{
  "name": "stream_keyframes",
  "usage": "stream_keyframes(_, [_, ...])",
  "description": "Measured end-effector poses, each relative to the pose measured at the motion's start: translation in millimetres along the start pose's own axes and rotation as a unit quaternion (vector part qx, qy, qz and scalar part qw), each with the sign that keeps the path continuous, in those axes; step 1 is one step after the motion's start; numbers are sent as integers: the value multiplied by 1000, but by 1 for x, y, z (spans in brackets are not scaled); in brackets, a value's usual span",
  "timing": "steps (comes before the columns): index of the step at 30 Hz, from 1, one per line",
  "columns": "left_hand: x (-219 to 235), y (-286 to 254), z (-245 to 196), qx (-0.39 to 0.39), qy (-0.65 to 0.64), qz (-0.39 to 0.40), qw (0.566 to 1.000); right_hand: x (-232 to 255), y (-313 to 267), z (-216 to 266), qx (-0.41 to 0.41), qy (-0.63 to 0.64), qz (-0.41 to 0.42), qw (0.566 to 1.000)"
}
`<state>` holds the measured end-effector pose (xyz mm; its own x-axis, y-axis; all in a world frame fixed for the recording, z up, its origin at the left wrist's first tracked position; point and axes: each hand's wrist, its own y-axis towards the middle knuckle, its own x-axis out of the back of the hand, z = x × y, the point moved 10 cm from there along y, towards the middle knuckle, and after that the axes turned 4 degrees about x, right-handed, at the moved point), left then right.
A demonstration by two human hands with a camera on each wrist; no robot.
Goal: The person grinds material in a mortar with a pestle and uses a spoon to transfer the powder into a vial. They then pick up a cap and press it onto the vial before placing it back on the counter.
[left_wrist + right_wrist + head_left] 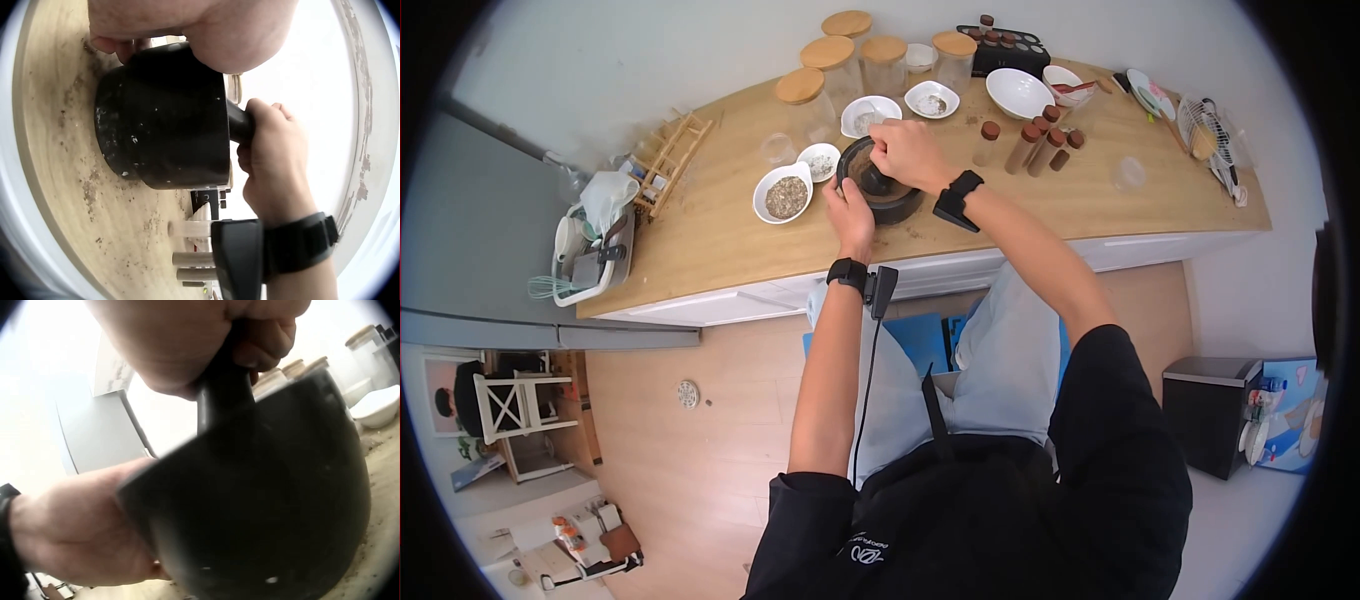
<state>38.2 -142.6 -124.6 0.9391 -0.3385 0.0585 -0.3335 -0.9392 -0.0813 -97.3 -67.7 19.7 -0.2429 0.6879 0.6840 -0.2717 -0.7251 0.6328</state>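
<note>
The black mortar [897,212] stands near the front edge of the counter, with brown ground stuff inside it. My left hand [850,215] holds the mortar's near left side, as the left wrist view also shows, with the thumb part at the rim. In my right hand [910,155] is the black pestle [225,397], fingers wrapped round its upper end. The pestle's lower end is down inside the mortar; the wall hides it in the right wrist view. Left of the mortar sit a white bowl [761,203] of coarse brown bits and a smaller bowl [833,150] of pale flakes.
Behind the mortar are white dishes [850,127] and several wooden-lidded jars [800,87]. Brown-capped tubes [1022,150] stand to the right, near a large white bowl [1018,95]. A wooden rack [670,160] is at far left. Brown crumbs [90,187] lie around the mortar's base.
</note>
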Motion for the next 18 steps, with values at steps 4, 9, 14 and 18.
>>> stream_keyframes(4, [-1, -9, -8, -6, -16, 1, 1000, -15, 5, 9, 12, -50, 136, 989])
stream_keyframes(9, [-1, -4, -5, -15, -40, -7, 999, -6, 2, 40, -7, -85, 17, 996])
stream_keyframes(14, [-1, 9, 13, -26, -28, -14, 999, 19, -12, 50, -33, -4, -110, 993])
stream_keyframes(18, [3, 3, -1, -83, -15, -27, 996, 18, -15, 43, -28, 46, -135, 989])
